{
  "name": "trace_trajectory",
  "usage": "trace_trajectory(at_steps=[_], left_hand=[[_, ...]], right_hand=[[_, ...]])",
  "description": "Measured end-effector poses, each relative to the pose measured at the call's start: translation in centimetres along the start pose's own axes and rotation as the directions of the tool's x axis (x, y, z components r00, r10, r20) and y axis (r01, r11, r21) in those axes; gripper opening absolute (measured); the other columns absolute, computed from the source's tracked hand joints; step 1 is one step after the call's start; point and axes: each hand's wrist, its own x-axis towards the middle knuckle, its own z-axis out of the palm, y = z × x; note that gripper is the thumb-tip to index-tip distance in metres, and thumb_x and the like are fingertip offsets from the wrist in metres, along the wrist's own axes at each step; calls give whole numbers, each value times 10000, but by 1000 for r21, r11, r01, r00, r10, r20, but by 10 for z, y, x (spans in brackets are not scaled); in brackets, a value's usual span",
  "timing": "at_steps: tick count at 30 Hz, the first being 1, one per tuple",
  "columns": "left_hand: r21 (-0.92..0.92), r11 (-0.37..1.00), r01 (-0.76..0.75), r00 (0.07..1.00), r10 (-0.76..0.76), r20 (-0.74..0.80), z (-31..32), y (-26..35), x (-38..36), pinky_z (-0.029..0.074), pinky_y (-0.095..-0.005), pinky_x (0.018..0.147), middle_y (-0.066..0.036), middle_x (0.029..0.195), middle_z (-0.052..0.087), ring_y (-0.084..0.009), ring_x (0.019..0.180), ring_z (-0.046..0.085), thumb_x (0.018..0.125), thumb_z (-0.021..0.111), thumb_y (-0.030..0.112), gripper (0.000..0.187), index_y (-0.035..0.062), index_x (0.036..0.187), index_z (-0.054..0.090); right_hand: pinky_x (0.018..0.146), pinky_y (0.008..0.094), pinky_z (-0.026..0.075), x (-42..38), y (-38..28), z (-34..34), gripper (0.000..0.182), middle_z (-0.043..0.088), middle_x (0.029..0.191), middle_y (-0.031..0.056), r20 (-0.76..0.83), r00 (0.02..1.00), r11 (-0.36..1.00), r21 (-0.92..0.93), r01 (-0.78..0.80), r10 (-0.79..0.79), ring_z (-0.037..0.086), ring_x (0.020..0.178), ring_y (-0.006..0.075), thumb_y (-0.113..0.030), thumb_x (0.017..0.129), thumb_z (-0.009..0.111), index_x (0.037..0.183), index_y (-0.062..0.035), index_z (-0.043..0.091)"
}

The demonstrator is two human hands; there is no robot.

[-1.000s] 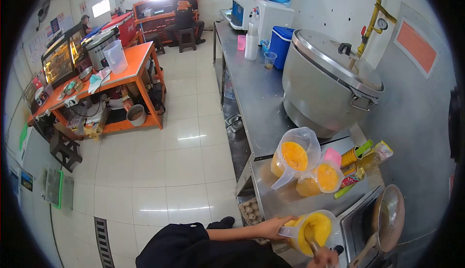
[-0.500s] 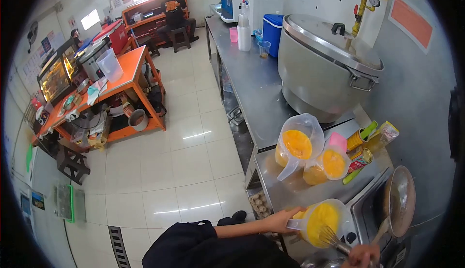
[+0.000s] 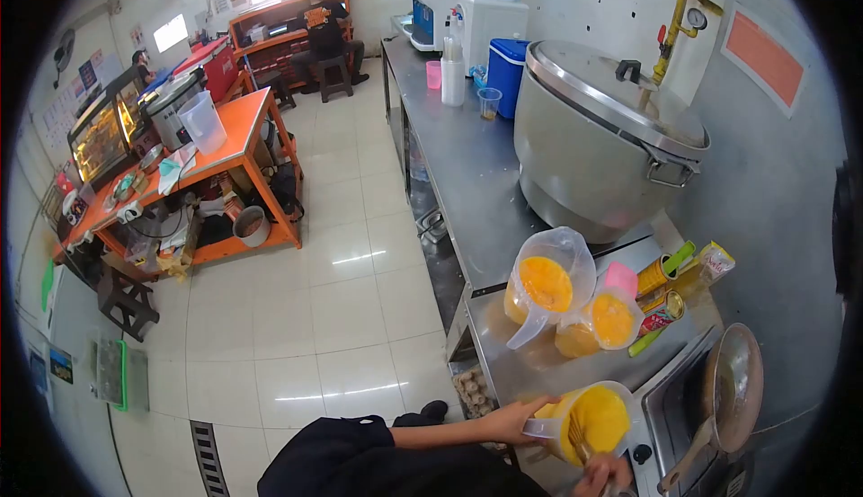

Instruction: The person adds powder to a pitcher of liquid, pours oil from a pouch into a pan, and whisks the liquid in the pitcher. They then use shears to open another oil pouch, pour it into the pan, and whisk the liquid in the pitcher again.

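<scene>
My left hand (image 3: 519, 421) is closed around the handle of a clear plastic jug (image 3: 550, 427) of yellow-orange liquid, at the bottom right. My right hand (image 3: 604, 474) grips a metal whisk (image 3: 580, 446), whose wires dip into the liquid. Two more containers of orange liquid stand beyond it on the steel counter: a larger jug (image 3: 547, 283) and a smaller one (image 3: 613, 321) beside it. A frying pan (image 3: 734, 387) rests on the stove to the right, its handle pointing toward me.
A big lidded metal cooker (image 3: 604, 151) stands on the steel counter (image 3: 449, 173), near cans (image 3: 662, 306) and a blue cooler (image 3: 508, 77). An orange table (image 3: 235, 128) is across the tiled floor. One person (image 3: 322, 30) sits at the back; another is at far left.
My right hand and the whisk have moved left, and the whisk sits more upright in the jug. The camera view has shifted slightly, so the jugs and stove appear lower and further left.
</scene>
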Motion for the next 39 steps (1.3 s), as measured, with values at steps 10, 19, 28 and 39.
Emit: trace_trajectory(at_steps=[10,19,28,39], left_hand=[[-17,1000,-6,999,7,48,-4,2,-1,466,-412,691,-184,917,597,-356,801,598,713,681,242,703,172,1280,272],[-25,995,101,989,-98,110,-5,8,-2,473,-387,745,-171,932,603,-351,847,599,696,692,267,756,176,1302,250],[-172,943,285,947,-248,205,-37,38,16,398,-356,908,-137,1175,509,-256,1095,502,660,736,194,684,69,1226,373],[-195,936,294,947,-257,193,-30,42,13,474,-320,774,-117,1042,571,-206,930,592,660,724,100,641,70,1196,376]], right_hand=[[532,251,350,10,8,1,78,394,697,23,-44,995,982,171,-84,93,389,584,131,-153,867,444,808,-109,417],[490,239,323,7,-3,11,101,360,646,9,-80,977,904,402,-148,196,356,530,124,-146,873,418,782,-106,401],[458,219,323,13,-19,-3,136,363,570,9,111,917,535,782,-318,383,370,493,121,-101,843,443,714,-94,400],[434,236,274,-18,-7,4,114,398,544,24,65,843,279,928,-248,534,339,441,117,-55,769,484,732,-95,385]])
